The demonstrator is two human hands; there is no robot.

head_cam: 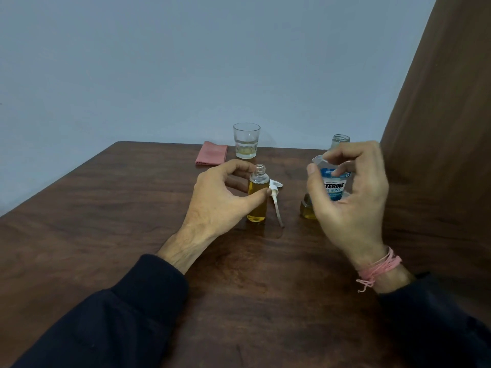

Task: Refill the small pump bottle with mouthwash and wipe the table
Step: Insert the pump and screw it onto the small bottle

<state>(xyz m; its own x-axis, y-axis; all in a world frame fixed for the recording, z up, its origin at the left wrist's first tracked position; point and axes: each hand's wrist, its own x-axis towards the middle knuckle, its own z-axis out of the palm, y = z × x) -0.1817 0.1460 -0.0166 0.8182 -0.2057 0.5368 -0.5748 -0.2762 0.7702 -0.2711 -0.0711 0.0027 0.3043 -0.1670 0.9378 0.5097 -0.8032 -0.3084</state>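
The wooden table [132,221] carries the whole setup, and it shows a wet sheen just in front of the small bottle, likely a spill, which would explain the wiping half of the job. At the far edge lies a folded pink cloth [211,156], parked well clear of the liquids, probably kept dry until wiping time. Just beside it stands a glass [246,140] with a little pale liquid at the bottom.

Over on the right, the mouthwash bottle [335,185] stands upright with its neck uncapped, a low band of yellow liquid at its base. The right hand [348,195] hangs in front of its label with the fingers loosely curled; whether they grip the bottle or only hover at it cannot be told through the blur.

The left hand [220,195] pinches the small pump bottle [258,193] between thumb and fingers, holding it steady on the table, neck open and filled nearly to the shoulder. The filling looks about done.

Smallest of all, the white pump head [275,193] lies on its side just right of that bottle, tube pointing toward the person, within easy reach for screwing back on.
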